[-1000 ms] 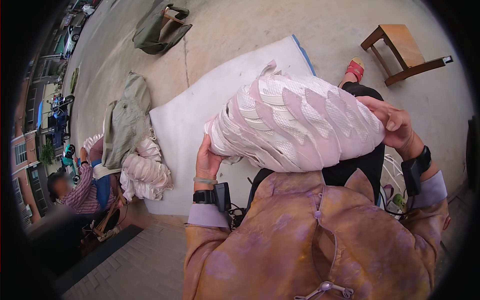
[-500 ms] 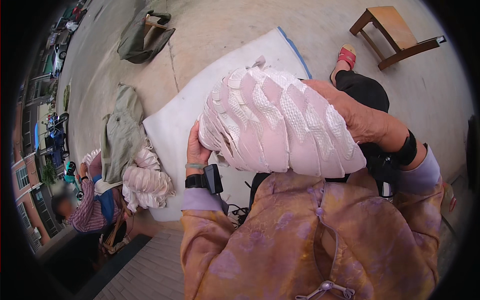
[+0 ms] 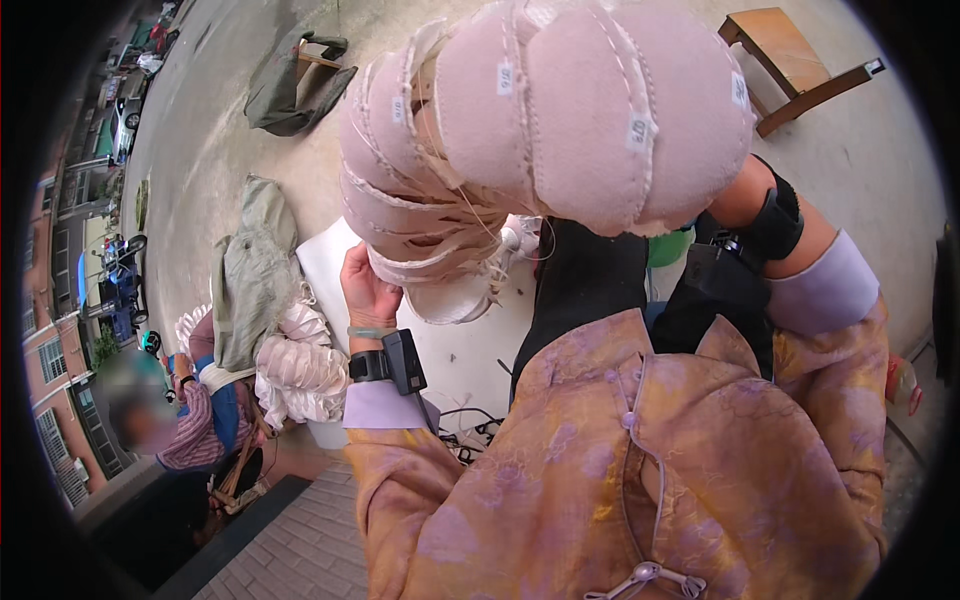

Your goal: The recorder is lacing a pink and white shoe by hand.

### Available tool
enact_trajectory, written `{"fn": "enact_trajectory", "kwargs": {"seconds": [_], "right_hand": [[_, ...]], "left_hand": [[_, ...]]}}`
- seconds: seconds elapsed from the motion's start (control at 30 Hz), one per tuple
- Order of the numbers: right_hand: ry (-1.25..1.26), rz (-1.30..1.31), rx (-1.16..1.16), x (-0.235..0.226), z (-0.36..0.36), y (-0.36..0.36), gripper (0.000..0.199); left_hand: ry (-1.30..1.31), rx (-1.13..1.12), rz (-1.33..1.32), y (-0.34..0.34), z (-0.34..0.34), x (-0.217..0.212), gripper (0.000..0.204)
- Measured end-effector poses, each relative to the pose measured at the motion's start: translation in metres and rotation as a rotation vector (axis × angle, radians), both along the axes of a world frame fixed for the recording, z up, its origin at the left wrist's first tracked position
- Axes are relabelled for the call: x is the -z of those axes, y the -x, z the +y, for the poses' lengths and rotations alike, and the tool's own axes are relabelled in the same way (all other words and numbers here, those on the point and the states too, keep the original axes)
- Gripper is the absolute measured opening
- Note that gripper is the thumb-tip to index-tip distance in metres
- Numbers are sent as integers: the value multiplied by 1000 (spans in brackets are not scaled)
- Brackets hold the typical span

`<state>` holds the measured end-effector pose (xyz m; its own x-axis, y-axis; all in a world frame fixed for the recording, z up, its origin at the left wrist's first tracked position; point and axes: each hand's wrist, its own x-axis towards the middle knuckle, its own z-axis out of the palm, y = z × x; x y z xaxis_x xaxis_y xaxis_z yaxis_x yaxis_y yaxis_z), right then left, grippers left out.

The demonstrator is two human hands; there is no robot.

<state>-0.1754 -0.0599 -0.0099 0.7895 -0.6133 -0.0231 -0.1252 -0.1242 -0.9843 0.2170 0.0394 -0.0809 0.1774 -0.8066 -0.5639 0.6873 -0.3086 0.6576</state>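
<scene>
Now, at left, a co-worker [image 3: 195, 432] in a striped shirt is beside a grey-green cloth [image 3: 250, 275] and a pile of pink-and-white shoe uppers [image 3: 300, 368], with a dark green cloth [image 3: 275, 108] farther off on the pavement. Nearer the middle, the wearer's left hand [image 3: 370, 292] grasps the lower left end of a nested bundle [image 3: 590, 110] of what appear to be similar uppers, raised in front of the wearer above a white sheet [image 3: 465, 365]. Half a second ago the bundle was lower, its scaly, textured faces up; it has since been lifted and tipped, so smooth pink surfaces and small white labels [image 3: 638, 131] face the wearer, likely opening that other side to view. At right, the right wrist [image 3: 738, 198] passes behind the bundle; the right hand is hidden, its grip impossible to tell. Far right is a wooden chair [image 3: 785, 50].
</scene>
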Motion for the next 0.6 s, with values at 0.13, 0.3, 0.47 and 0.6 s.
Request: {"fn": "enact_trajectory", "kwargs": {"seconds": [0.13,0.3,0.47,0.6], "right_hand": [[145,-121,49,-17,-22,-72,69],[-121,255,4,22,-22,-79,58],[-512,325,33,42,-22,-93,48],[-502,413,-35,77,-10,-96,45]], "left_hand": [[-51,-30,80,0,32,18,38],[-363,27,107,35,53,42,37],[-426,353,337,-3,81,92,39],[-632,448,72,2,85,95,40]]}}
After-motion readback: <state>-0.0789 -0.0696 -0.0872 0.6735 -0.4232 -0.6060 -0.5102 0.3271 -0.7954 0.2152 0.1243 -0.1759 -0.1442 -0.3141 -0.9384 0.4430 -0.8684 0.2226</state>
